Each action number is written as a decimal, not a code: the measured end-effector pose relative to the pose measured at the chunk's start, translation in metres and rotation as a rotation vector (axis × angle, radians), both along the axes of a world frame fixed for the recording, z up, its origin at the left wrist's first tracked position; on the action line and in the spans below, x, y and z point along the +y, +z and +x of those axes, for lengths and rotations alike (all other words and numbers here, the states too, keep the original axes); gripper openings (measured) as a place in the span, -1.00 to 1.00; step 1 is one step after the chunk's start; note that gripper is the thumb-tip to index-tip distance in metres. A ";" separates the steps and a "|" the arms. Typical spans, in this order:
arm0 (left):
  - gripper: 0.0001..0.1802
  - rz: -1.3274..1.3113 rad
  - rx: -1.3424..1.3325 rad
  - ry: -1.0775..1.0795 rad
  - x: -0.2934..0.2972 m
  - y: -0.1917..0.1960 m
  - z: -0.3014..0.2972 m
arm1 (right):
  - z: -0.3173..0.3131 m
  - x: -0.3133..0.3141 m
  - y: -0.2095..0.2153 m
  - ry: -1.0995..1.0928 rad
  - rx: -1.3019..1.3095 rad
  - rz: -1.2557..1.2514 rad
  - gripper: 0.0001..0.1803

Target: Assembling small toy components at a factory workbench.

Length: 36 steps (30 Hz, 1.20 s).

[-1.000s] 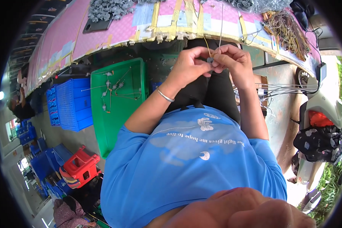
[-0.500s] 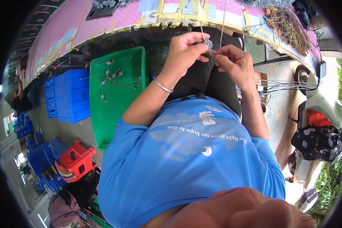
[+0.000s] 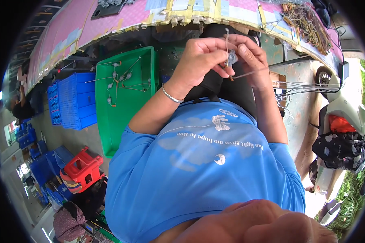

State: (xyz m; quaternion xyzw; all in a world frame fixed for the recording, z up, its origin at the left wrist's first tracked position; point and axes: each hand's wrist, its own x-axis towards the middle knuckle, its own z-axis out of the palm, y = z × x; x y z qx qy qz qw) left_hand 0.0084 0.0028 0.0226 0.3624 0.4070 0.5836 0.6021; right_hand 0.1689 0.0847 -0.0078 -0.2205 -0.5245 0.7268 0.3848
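Note:
My left hand (image 3: 207, 56) pinches a small grey part with thin wires (image 3: 232, 58), in front of my lap and just below the table edge. One pale wire stands up from it, and a brownish end shows beneath my fingertips. My right hand (image 3: 251, 56) is curled against the part's other side, thumb and fingers closed about it. A longer wire (image 3: 251, 73) runs off to the right past that palm. To the left, a green tub (image 3: 123, 133) holds several similar grey pieces (image 3: 121, 77) with wires and orange tips.
The table (image 3: 129, 16) with a pink, taped cover spans the front. On its right lies a bundle of wires (image 3: 308, 28); a dark flat device (image 3: 107, 11) lies at left. Blue crates (image 3: 77, 101) and a red stool (image 3: 81, 170) stand left, a scooter (image 3: 340, 109) right.
My right hand has moved up and closer to my left. The grey part has shifted right between them, and the long wire that pointed up toward the table now slants right.

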 end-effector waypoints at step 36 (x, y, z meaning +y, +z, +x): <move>-0.52 0.001 -0.124 0.011 0.012 -0.036 -0.042 | -0.035 0.097 0.021 -0.153 -0.575 0.569 -0.74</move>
